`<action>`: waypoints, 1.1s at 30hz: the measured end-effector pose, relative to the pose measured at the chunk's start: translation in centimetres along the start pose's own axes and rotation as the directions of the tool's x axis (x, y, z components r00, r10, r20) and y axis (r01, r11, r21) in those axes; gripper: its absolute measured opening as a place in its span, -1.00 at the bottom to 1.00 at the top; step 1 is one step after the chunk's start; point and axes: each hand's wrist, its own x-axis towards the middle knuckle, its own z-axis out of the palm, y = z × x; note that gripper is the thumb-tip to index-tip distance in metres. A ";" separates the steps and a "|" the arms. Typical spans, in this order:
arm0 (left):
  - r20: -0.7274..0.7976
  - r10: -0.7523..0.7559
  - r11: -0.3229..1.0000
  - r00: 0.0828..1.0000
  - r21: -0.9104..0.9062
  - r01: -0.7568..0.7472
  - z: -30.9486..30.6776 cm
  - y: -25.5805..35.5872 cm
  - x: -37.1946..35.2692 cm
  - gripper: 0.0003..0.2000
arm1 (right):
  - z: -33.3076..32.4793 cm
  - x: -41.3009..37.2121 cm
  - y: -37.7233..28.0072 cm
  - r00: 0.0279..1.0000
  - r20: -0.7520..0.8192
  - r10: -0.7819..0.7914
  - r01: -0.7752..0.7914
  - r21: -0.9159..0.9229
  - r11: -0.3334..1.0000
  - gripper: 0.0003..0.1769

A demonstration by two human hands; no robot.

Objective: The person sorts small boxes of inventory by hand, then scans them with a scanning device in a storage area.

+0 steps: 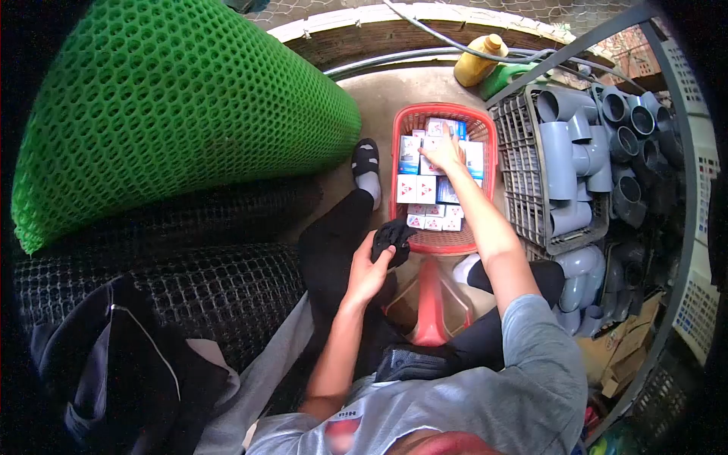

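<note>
A red plastic basket (491,163) stands on the floor in front of me with small white and blue cardboard boxes (416,189) stacked inside. My right hand (447,154) reaches over the upper part of the stack, thumb and fingers spread across the boxes. Some boxes are partly hidden beneath it. My left hand (367,271) is closed around a crumpled black cloth (392,241), just outside the basket's near left corner. A red stool (429,303) shows between my legs, close to the basket's near end.
Rolls of green plastic mesh (205,106) and black mesh (250,277) lie on the left, with a dark jacket (114,364) nearby. To the right, crates (517,155) hold grey pipe fittings (560,159). A yellow jug (478,62) and a hose (425,30) are beyond the basket.
</note>
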 end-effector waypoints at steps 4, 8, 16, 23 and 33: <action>-0.007 0.013 1.000 1.000 0.015 -0.013 0.2 0.1 -0.2 -0.70 | -2.3 -3.8 0.6 0.998 -0.053 -0.017 0.023 0.115 0.993 0.24; 0.017 0.028 0.998 0.999 0.047 -0.029 0.3 -0.2 -0.4 -0.71 | 1.1 -6.4 7.3 0.972 -0.200 -0.123 0.160 0.179 0.971 0.14; 0.055 -0.056 0.973 0.997 -0.222 0.067 0.1 0.7 -1.0 -0.67 | -14.7 -26.2 7.6 0.975 -0.131 -0.181 0.221 0.450 0.865 -0.36; 0.126 0.048 0.941 0.991 -0.338 -0.002 -2.5 4.2 -0.4 -0.54 | -43.8 -44.1 6.1 -0.132 -0.877 -0.462 0.523 -0.457 0.719 -0.77; 0.059 0.225 0.974 0.973 -0.044 -0.222 -1.5 0.2 1.8 -0.73 | -74.1 -41.9 8.1 0.238 -0.764 -0.600 0.315 -0.523 0.792 -0.67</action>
